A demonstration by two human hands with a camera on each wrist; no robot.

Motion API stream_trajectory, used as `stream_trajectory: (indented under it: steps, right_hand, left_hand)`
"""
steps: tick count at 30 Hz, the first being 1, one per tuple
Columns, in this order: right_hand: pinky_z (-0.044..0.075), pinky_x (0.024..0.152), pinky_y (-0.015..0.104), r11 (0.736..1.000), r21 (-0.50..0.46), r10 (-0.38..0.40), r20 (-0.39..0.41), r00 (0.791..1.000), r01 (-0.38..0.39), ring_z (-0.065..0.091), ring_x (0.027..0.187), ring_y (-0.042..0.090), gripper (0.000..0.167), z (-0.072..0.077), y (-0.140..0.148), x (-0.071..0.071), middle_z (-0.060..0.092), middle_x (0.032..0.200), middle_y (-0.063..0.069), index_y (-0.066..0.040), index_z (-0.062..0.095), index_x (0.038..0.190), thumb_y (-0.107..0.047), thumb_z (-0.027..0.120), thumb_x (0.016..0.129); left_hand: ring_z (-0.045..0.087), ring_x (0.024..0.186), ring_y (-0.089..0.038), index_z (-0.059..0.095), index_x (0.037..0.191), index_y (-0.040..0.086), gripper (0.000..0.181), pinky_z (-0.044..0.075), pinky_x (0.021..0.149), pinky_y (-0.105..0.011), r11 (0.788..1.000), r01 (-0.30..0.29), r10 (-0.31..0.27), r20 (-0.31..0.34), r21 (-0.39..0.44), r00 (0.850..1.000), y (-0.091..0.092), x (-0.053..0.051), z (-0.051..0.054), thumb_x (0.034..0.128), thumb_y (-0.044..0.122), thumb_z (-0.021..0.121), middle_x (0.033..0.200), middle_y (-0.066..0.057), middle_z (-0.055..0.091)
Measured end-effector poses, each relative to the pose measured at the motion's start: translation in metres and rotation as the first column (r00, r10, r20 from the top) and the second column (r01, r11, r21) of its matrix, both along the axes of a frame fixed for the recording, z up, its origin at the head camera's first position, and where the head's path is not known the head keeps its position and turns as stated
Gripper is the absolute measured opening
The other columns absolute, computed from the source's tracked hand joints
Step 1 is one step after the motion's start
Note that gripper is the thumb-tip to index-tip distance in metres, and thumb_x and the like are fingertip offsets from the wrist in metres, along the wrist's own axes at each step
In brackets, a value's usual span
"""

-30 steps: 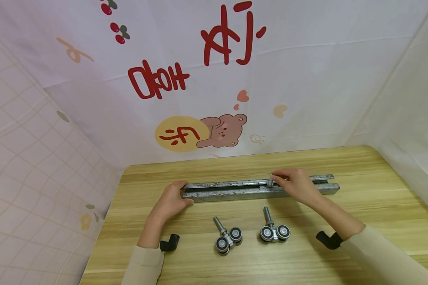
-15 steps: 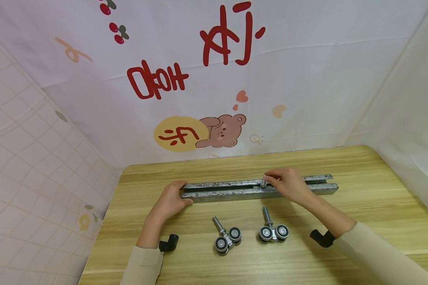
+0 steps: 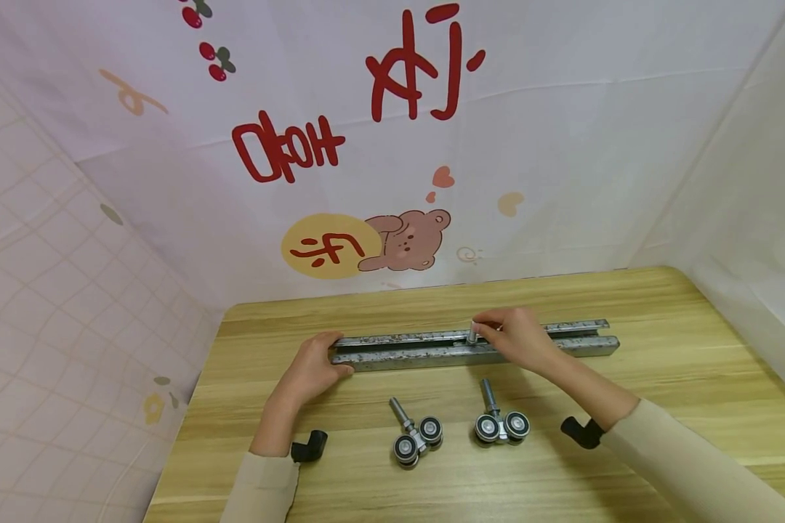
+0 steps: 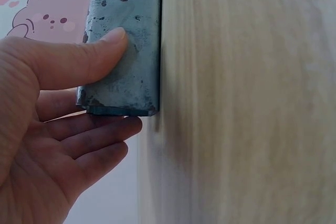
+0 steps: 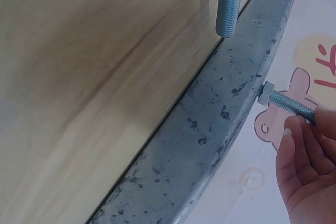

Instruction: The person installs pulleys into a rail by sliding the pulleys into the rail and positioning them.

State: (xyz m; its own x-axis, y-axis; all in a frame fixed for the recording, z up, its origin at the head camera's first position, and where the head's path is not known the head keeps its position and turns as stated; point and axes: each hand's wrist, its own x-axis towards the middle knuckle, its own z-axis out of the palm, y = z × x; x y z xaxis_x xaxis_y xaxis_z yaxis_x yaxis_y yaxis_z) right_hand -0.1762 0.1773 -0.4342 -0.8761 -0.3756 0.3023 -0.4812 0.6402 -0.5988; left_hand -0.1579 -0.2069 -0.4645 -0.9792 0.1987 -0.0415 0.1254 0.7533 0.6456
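A spotted metal channel rail (image 3: 405, 357) lies across the table with its slot facing up. My left hand (image 3: 312, 370) holds its left end, the thumb (image 4: 102, 59) flat against the near side and other fingers behind and past the end. With thumb and fingertips my right hand (image 3: 523, 338) pinches a threaded bolt (image 5: 291, 104) that stands up out of the slot near mid-rail. A hex nut (image 5: 266, 93) sits low on the bolt; what it joins inside the rail is mostly hidden. Two roller trolleys, one left (image 3: 406, 449) and one right (image 3: 487, 428), lie in front of the rail.
The wooden table (image 3: 366, 494) meets a printed cloth wall (image 3: 549, 145) behind the rail, with more cloth at both sides. A black angled piece (image 3: 310, 446) shows by the left wrist, and another black piece (image 3: 582, 432) by the right.
My right hand has slid the bolt leftward along the slot, toward the left hand. The left hand, the rail and both loose trolleys stay in place.
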Motion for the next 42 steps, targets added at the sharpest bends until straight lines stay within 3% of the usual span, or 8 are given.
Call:
stream_trajectory:
  steps: [8,15,30,42]
  right_hand:
    - [0.058,0.062,0.031,0.999,0.024,0.037,0.004,0.999,-0.037,0.073,0.075,0.016,0.017,0.004,-0.007,0.000,0.079,0.096,0.011,0.003,0.080,0.109,-0.008,0.075,0.097]
    - [0.061,0.068,0.038,0.997,0.058,0.048,0.030,0.998,-0.049,0.073,0.080,0.018,0.017,0.009,-0.014,-0.001,0.079,0.096,0.009,0.002,0.080,0.110,-0.009,0.074,0.098]
    - [0.061,0.068,0.038,0.987,0.134,0.093,-0.021,0.995,-0.089,0.072,0.078,0.017,0.014,0.012,-0.025,-0.004,0.078,0.092,0.006,0.001,0.081,0.106,-0.007,0.075,0.097]
    - [0.060,0.067,0.034,0.984,0.131,0.120,-0.015,0.993,-0.117,0.070,0.076,0.013,0.013,0.014,-0.040,-0.006,0.078,0.090,0.006,0.001,0.080,0.106,-0.007,0.074,0.097]
  left_hand:
    - [0.049,0.140,-0.044,0.056,0.146,-0.007,0.069,0.046,0.113,-0.057,1.000,0.000,0.000,0.003,-0.004,1.000,0.001,0.000,-0.001,0.0867,0.011,0.088,0.149,-0.027,0.054]
    - [0.050,0.139,-0.045,0.055,0.146,-0.008,0.069,0.046,0.112,-0.057,1.000,0.003,-0.003,0.004,-0.006,1.000,0.001,-0.001,0.001,0.0872,0.010,0.087,0.149,-0.027,0.054]
    - [0.048,0.140,-0.046,0.054,0.146,-0.010,0.071,0.045,0.113,-0.057,1.000,0.007,-0.007,0.002,-0.007,1.000,0.002,0.001,0.003,0.0870,0.009,0.087,0.149,-0.029,0.053]
    - [0.048,0.140,-0.046,0.053,0.147,-0.009,0.072,0.046,0.112,-0.057,1.000,0.004,-0.004,0.006,-0.006,1.000,0.001,0.001,0.001,0.0874,0.009,0.087,0.150,-0.029,0.052]
